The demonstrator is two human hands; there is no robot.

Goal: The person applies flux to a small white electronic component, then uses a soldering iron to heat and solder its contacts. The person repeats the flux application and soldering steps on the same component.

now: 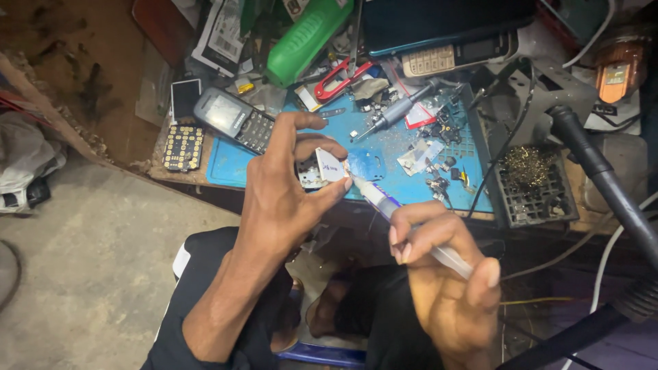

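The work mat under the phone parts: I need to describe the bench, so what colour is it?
Blue, clearest in the head view: the work mat.

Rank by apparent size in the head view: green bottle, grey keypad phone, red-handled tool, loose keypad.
1. green bottle, partly cropped by the frame
2. grey keypad phone
3. red-handled tool and loose keypad: look similar, and the tool is partly covered, so not ranked.

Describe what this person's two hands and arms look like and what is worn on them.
Both forearms are bare, with no sleeves reaching them. The left hand and the right hand wear no gloves, and no rings, watch or bracelets show. Fingernails are short and unpainted. Dark clothing shows only below, at the person's lap.
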